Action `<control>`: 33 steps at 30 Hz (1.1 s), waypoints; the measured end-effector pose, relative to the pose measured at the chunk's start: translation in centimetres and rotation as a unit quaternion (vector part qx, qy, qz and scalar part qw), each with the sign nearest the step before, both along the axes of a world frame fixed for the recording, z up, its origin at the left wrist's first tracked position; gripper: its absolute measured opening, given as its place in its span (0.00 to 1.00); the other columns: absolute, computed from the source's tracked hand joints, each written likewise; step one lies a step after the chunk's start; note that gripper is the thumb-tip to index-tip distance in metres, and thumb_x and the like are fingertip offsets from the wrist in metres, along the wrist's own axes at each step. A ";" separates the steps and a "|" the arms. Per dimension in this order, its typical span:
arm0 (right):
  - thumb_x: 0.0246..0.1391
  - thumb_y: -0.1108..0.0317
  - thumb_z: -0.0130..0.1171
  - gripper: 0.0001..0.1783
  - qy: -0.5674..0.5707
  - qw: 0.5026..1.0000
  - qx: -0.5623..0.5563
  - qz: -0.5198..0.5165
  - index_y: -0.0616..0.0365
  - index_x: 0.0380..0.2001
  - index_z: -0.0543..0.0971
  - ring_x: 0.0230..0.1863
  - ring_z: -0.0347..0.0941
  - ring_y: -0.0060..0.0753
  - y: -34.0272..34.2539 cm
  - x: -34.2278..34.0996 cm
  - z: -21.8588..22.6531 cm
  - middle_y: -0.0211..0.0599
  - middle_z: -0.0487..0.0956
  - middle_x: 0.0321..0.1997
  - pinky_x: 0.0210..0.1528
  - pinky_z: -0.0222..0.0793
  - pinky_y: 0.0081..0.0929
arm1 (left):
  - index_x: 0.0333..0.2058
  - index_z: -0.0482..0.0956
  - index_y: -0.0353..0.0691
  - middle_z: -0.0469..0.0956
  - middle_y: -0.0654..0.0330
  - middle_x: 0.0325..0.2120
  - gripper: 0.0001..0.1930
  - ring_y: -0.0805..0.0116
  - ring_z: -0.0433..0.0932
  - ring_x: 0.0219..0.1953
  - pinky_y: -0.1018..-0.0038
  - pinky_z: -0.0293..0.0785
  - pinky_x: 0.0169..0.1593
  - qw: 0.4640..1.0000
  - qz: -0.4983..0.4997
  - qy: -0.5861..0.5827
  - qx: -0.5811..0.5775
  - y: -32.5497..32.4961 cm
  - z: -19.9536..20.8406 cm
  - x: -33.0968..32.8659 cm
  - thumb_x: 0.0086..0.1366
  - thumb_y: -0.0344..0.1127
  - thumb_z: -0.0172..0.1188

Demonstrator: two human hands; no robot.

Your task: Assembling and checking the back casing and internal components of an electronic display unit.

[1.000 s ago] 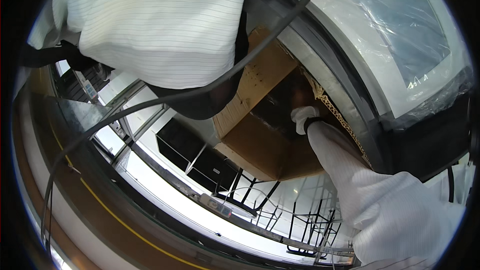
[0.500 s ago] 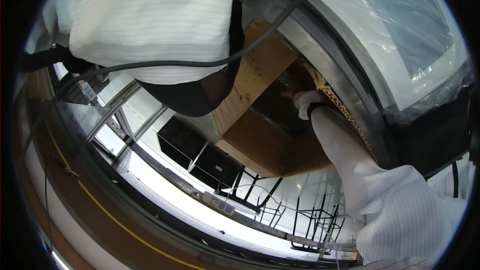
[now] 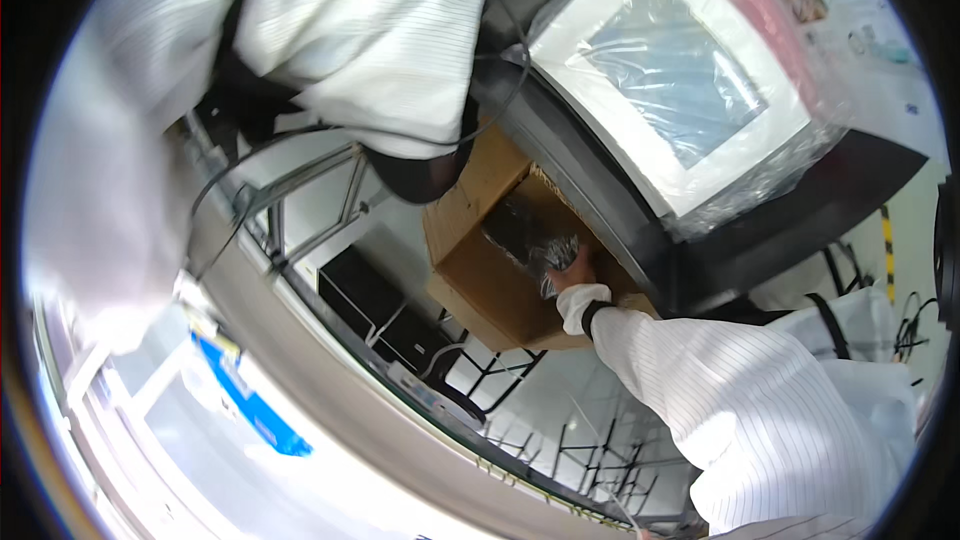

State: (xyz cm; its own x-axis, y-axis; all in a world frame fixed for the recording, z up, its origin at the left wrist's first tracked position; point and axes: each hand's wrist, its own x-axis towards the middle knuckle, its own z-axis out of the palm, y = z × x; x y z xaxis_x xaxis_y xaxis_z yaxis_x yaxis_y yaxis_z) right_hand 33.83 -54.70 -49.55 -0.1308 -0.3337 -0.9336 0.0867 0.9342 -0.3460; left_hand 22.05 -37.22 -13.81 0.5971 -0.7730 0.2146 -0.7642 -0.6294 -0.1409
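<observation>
My right hand (image 3: 573,273) reaches into an open cardboard box (image 3: 478,285), a pale cuff and black band at its wrist. Its fingers are closed on the crinkled end of a plastic-wrapped dark item (image 3: 512,230). What the wrapping holds cannot be made out. Part of the hand's grip is hidden by the shiny film. My left hand does not show. At the left a blurred white sleeve-like cloth (image 3: 110,170) fills the rim, and whose it is cannot be told.
A film-covered white-framed panel (image 3: 680,80) lies on a dark surface beside the box. White striped clothing (image 3: 370,40) with a dark rounded shape below hangs at the top, crossed by a black cable (image 3: 330,128). Metal framing (image 3: 310,195) and a blue strip (image 3: 250,400) stand at the left.
The view has shifted, showing more of the film-covered panel. My right hand now grips the wrapped dark item, whose crinkled film shows at the fingers. A blurred white cloth has come in at the left.
</observation>
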 end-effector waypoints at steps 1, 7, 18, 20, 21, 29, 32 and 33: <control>0.36 0.64 0.66 0.41 -0.022 1.000 -0.006 0.007 0.58 0.55 0.60 0.55 0.65 0.53 0.6 -0.4 2.8 0.54 0.69 0.54 0.55 0.61 0.38 | 0.55 0.62 0.33 0.63 0.43 0.52 0.41 0.43 0.63 0.55 0.50 0.56 0.58 1.000 -0.002 -0.006 -0.013 0.9 1.0 -0.8 0.43 0.38 0.70; 0.30 0.67 0.71 0.37 -0.051 0.969 -0.237 0.051 0.64 0.47 0.66 0.44 0.68 0.40 6.5 -10.4 3.1 0.43 0.72 0.43 0.50 0.63 0.37 | 0.58 0.52 0.27 0.55 0.39 0.56 0.50 0.43 0.54 0.59 0.56 0.50 0.61 0.971 0.089 0.176 -0.134 3.3 3.0 -5.5 0.40 0.39 0.73; 0.39 0.76 0.63 0.38 -0.371 0.819 -0.298 0.321 0.62 0.56 0.61 0.50 0.69 0.33 9.7 -41.7 31.1 0.38 0.71 0.50 0.54 0.62 0.28 | 0.59 0.52 0.35 0.58 0.50 0.57 0.41 0.57 0.58 0.61 0.60 0.57 0.61 0.811 0.003 0.421 -0.407 21.1 8.9 -13.9 0.51 0.33 0.67; 0.35 0.76 0.65 0.39 -0.395 0.786 -0.268 0.392 0.64 0.55 0.62 0.49 0.69 0.33 11.5 -43.1 36.2 0.38 0.72 0.49 0.54 0.63 0.27 | 0.61 0.48 0.40 0.58 0.49 0.56 0.41 0.56 0.59 0.60 0.58 0.59 0.60 0.673 0.015 0.571 -0.469 22.1 9.4 -14.9 0.53 0.31 0.64; 0.34 0.75 0.66 0.39 -0.412 0.769 -0.239 0.426 0.65 0.54 0.63 0.49 0.70 0.33 12.9 -42.9 38.2 0.38 0.72 0.48 0.53 0.63 0.27 | 0.62 0.46 0.42 0.57 0.47 0.57 0.39 0.56 0.60 0.59 0.59 0.62 0.58 0.600 0.008 0.627 -0.497 22.7 9.6 -15.3 0.58 0.38 0.60; 0.31 0.73 0.72 0.40 -0.482 0.391 -0.149 0.770 0.66 0.51 0.66 0.49 0.67 0.23 25.8 -30.4 50.3 0.33 0.73 0.46 0.52 0.62 0.24 | 0.55 0.62 0.33 0.69 0.59 0.48 0.33 0.72 0.67 0.49 0.77 0.60 0.54 0.488 0.003 0.723 -0.489 32.3 12.7 -17.0 0.56 0.45 0.60; 0.33 0.71 0.72 0.39 -0.471 0.283 -0.155 0.821 0.66 0.51 0.66 0.46 0.69 0.24 31.3 -25.3 51.6 0.36 0.73 0.46 0.51 0.64 0.24 | 0.55 0.61 0.32 0.70 0.56 0.47 0.31 0.70 0.69 0.48 0.76 0.63 0.52 0.484 0.046 0.658 -0.575 37.3 12.9 -18.0 0.54 0.36 0.60; 0.33 0.70 0.72 0.39 -0.468 0.256 -0.148 0.833 0.67 0.51 0.65 0.45 0.70 0.25 33.4 -23.6 51.5 0.38 0.73 0.46 0.51 0.65 0.24 | 0.55 0.61 0.31 0.70 0.55 0.47 0.31 0.69 0.70 0.48 0.76 0.64 0.52 0.443 0.081 0.642 -0.621 38.5 13.0 -18.5 0.53 0.33 0.60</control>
State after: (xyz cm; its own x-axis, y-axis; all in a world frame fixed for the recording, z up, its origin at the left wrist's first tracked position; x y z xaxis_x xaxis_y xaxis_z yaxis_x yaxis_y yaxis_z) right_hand 10.20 -21.33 2.00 0.6587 0.7260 -0.1976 -0.1722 -0.1102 -0.9789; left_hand 3.55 1.26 -0.77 0.8693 -0.4598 -0.1815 0.3554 0.3260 0.8760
